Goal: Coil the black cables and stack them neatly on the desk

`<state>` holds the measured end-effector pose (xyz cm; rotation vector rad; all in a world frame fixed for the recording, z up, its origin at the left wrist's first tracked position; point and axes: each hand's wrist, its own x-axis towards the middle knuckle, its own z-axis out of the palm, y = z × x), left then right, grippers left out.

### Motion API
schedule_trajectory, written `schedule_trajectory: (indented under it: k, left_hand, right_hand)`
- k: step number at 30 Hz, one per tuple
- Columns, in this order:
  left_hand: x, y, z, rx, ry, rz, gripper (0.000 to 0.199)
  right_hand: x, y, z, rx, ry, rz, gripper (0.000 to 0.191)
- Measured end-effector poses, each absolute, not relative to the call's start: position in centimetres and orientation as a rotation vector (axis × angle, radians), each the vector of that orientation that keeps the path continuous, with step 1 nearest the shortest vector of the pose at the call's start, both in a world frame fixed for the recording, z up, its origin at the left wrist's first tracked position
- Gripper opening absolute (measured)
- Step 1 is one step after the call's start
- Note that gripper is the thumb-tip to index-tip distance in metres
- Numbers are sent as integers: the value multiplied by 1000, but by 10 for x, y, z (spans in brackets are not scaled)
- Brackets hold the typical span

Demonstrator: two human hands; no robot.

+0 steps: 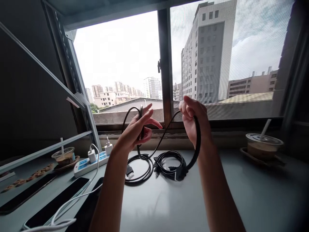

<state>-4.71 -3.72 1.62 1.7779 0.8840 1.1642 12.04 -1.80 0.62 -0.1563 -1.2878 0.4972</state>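
A black cable (198,138) runs between my two hands above the table. My left hand (135,130) holds loops of it, which pass around the palm and between thumb and fingers; some of the fingers stretch out to the right. My right hand (193,112) is raised and closed, its curled fingers gripping the cable. From there the cable's end bends down to a black plug (181,174). Beneath my hands two coiled black cables lie on the table: a left coil (137,183) with a wide connector (129,172), and a right coil (170,153).
On the left are a white power strip (79,170) with chargers, dark phones (58,201), white charging cords (72,196) and an iced drink (64,156). Another drink cup (263,148) stands at the right on a coaster. A metal shelf frame (83,87) and the window (166,64) border the table.
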Motion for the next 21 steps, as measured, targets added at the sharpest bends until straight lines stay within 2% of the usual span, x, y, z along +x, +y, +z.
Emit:
schedule_trajectory:
  k: [6, 8, 12, 16, 21]
  left_hand:
    - [-37, -51, 19, 1661, 715, 1476, 38]
    - [-37, -50, 19, 1597, 666, 1521, 49]
    - [-44, -46, 20, 1653, 566, 1328, 66]
    - [-56, -45, 21, 1730, 277, 1217, 71]
    - [-67, -52, 19, 1861, -60, 1394, 71]
  right_hand:
    - [120, -26, 6, -143, -1421, 545, 52]
    - [119, -24, 3, -217, -1471, 547, 50]
    - [115, -18, -3, -390, -1589, 495, 52]
    - [110, -17, -5, -477, -1638, 435, 48]
    - [109, -11, -7, -658, -1641, 376, 44]
